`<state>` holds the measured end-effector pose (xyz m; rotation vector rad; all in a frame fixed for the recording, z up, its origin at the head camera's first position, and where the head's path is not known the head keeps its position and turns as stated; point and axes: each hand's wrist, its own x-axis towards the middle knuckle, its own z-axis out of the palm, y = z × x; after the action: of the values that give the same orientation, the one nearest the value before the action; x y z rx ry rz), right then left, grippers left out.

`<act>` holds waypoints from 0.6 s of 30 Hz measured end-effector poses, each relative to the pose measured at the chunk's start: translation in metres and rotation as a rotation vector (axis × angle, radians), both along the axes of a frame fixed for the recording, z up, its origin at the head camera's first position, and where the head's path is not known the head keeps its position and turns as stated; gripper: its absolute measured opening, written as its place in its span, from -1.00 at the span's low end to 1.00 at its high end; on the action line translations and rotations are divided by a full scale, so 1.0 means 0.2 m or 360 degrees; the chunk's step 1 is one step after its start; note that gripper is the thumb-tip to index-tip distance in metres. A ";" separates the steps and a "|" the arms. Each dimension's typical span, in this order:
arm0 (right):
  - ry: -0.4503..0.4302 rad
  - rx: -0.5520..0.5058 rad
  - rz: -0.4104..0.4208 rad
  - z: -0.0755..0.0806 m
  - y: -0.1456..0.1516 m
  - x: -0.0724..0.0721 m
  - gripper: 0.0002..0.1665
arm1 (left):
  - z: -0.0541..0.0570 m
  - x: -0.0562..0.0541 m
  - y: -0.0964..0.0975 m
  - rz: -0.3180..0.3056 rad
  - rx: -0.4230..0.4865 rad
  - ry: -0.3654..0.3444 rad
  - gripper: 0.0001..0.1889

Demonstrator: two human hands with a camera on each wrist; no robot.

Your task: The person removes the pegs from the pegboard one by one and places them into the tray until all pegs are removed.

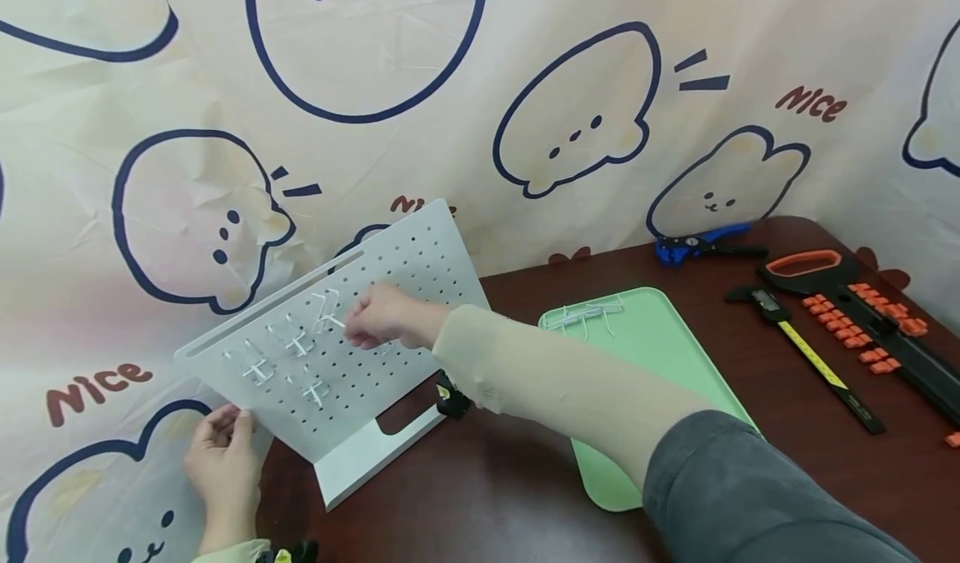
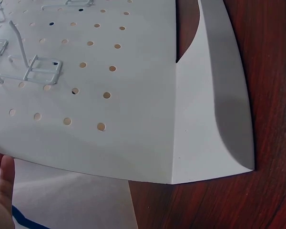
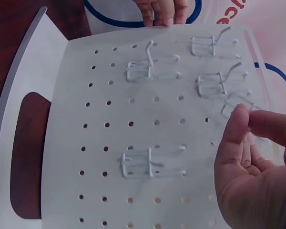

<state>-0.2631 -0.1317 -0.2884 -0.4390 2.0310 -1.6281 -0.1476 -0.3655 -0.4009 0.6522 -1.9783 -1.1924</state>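
A white pegboard [image 1: 397,296] leans back on its bent foot, with several white wire hooks [image 3: 150,67] set in its holes. My left hand [image 1: 223,455] holds the board's left edge, thumb and fingers close together there. At the upper middle of the board, my right hand [image 1: 386,317] pinches another white wire hook [image 3: 233,102] between thumb and index finger. This hook lies against the board near two mounted hooks, and the fingers partly hide it in the right wrist view.
A light green tray [image 1: 652,330] with white wire hooks [image 1: 592,313] at its far end stands right of the board. Farther right on the dark wooden table [image 1: 517,496] lie blue-handled pliers [image 1: 701,245], a digital caliper [image 1: 806,355] and a black-and-orange clamp-like tool [image 1: 885,321]. A printed cloth hangs behind.
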 end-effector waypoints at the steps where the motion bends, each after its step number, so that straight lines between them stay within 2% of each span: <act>1: -0.0002 -0.0002 0.0000 0.00 0.02 0.00 -0.86 | 0.00 0.00 0.00 -0.0001 0.0006 0.0007 -0.86; 4: -0.0006 -0.0077 0.0003 0.01 0.09 -0.03 -0.89 | -0.01 0.00 0.01 -0.0007 0.0020 0.0027 -0.83; 9: 0.0021 -0.0212 -0.0038 0.03 0.29 -0.10 -0.71 | -0.02 -0.01 0.01 -0.0026 -0.0007 0.0046 -0.81; 13: 0.0027 -0.0242 -0.0152 0.05 0.50 -0.17 -0.64 | -0.02 -0.01 0.00 -0.0015 -0.0014 0.0079 -0.79; 18: -0.0010 -0.0249 -0.0309 -0.03 0.75 -0.25 -0.65 | -0.01 -0.01 0.01 0.0000 0.0044 0.0068 -0.77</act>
<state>-0.3136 0.0178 -0.2938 -0.2980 2.0016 -1.9106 -0.1494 -0.3633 -0.4026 0.6353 -1.9296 -1.2258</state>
